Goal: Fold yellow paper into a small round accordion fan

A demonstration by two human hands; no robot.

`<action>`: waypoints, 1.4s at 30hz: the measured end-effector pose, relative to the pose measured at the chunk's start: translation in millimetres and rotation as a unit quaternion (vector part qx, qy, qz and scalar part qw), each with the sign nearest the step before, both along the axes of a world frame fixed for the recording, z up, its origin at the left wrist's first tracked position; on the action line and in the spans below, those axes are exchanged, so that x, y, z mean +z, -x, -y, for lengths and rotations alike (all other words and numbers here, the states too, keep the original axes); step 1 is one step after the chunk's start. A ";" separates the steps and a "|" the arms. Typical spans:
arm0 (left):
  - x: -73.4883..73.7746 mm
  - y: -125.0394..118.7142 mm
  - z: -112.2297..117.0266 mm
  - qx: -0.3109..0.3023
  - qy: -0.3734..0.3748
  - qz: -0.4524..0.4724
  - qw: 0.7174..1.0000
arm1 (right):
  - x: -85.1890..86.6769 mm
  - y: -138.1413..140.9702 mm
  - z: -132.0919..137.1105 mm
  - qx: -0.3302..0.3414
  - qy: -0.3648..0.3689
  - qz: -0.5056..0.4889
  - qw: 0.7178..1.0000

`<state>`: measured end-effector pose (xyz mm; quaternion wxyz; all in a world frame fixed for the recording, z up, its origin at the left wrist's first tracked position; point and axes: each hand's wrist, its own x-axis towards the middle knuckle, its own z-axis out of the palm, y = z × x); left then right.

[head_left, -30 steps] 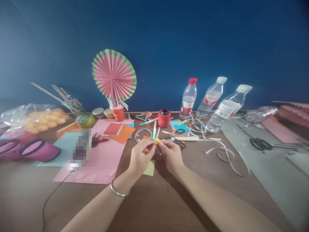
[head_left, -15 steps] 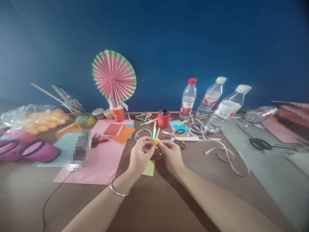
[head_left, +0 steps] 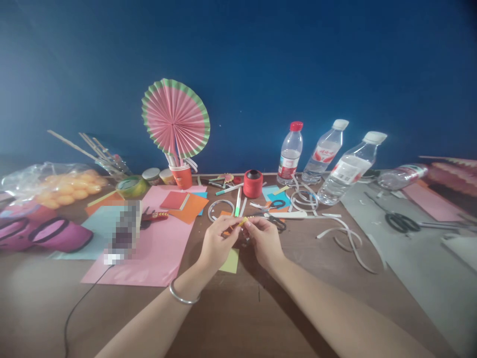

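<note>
My left hand point(head_left: 216, 242) and my right hand point(head_left: 264, 239) meet over the middle of the brown table point(head_left: 231, 318). Both pinch one small yellow paper piece point(head_left: 243, 221) between their fingertips, just above the tabletop. A silver bangle point(head_left: 181, 294) sits on my left wrist. Under the hands lies a yellow-green paper square point(head_left: 231, 261). Black-handled scissors point(head_left: 276, 222) lie just beyond my right hand.
A pink sheet point(head_left: 156, 243) lies left, with orange paper point(head_left: 191, 207) and a red spool point(head_left: 253, 183) behind. A pink paper fan point(head_left: 176, 118) stands in an orange cup point(head_left: 182, 175). Three water bottles point(head_left: 290, 154) stand at the back right; white paper strips point(head_left: 350, 238) and other scissors point(head_left: 402, 222) lie right.
Both hands have dropped slightly toward the table, and the yellow piece now shows less between the fingertips. Nothing else on the table has moved.
</note>
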<state>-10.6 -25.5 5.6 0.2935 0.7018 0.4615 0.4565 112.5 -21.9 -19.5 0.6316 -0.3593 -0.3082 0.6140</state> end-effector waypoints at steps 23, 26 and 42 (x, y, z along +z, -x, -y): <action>-2.9 16.9 -4.6 0.045 -0.092 -0.154 0.983 | 12.3 -14.1 2.3 0.038 -0.147 0.312 0.938; -4.5 18.6 -4.9 0.042 -0.113 -0.171 0.978 | 9.4 -12.5 1.7 0.062 -0.175 0.324 0.928; -6.9 24.7 -10.2 0.001 -0.134 -0.171 0.976 | 7.8 -19.5 1.0 -0.022 -0.252 0.470 0.845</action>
